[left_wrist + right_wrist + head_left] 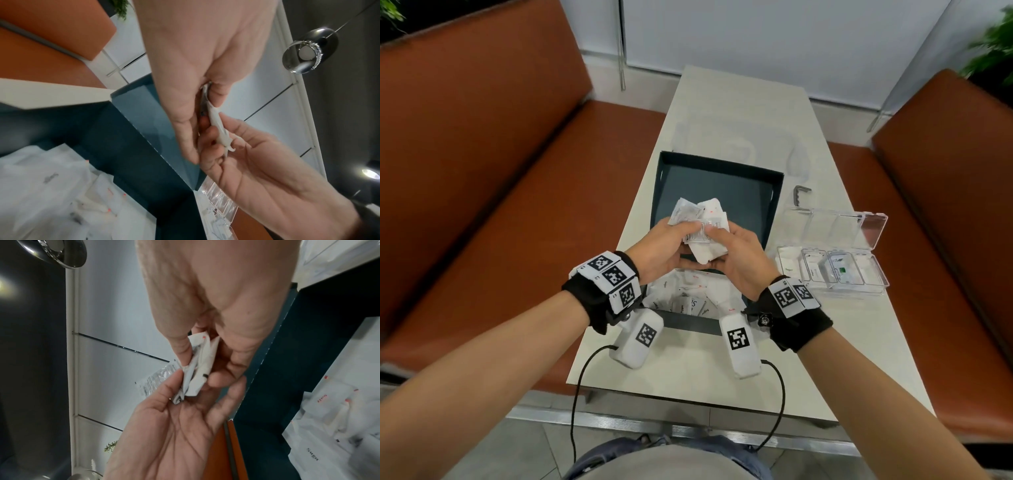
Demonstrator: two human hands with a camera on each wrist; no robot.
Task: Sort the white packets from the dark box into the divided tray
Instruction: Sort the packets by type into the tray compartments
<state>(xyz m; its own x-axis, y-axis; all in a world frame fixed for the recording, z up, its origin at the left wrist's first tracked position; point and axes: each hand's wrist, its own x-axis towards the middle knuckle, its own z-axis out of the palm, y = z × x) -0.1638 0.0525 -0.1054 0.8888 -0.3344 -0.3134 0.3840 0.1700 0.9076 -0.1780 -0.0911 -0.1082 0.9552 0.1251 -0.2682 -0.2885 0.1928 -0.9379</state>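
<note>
Both hands, left hand (669,246) and right hand (736,255), clamp fingers on 1 packet bunch (700,222) above the dark box (774,205), probably to separate types for the divided tray (875,270) at right.

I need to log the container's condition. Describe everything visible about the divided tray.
The divided tray is a clear, hard-looking plastic case with thin walls splitting it into a row of small compartments. Its hinged lid lies open behind it. It rests flat on the white table, to the right of the dark box. A few white packets already lie in several compartments. Neither hand touches it.
</note>
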